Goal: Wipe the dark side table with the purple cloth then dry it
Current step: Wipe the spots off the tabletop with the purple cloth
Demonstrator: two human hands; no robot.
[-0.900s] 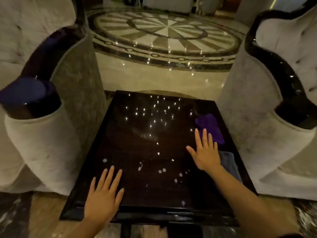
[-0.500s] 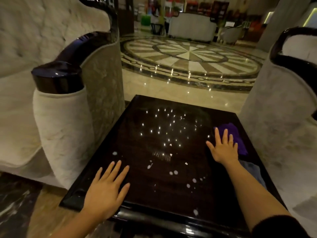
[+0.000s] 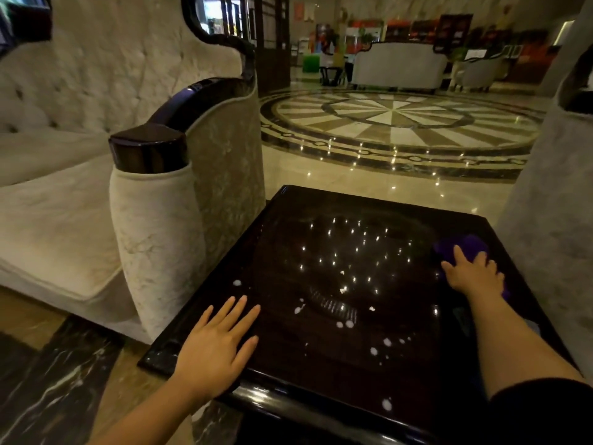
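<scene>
The dark glossy side table (image 3: 288, 239) stands in front of me, with several white droplets (image 3: 349, 324) scattered over its near half. The purple cloth (image 3: 470, 244) lies bunched at the table's right edge. My right hand (image 3: 473, 275) lies on the cloth's near part, fingers spread over it and not closed around it. My left hand (image 3: 218, 345) rests flat and empty on the table's near left corner.
A cream armchair with a dark wooden armrest (image 3: 150, 149) stands close on the left. Another upholstered chair side (image 3: 552, 220) hems in the right. A dull grey cloth (image 3: 462, 316) lies by my right forearm. Polished marble floor (image 3: 394, 123) stretches beyond.
My right hand has slid forward from the bare tabletop onto the purple cloth. My view has tilted up and turned left. The left hand has stayed flat on the near left corner.
</scene>
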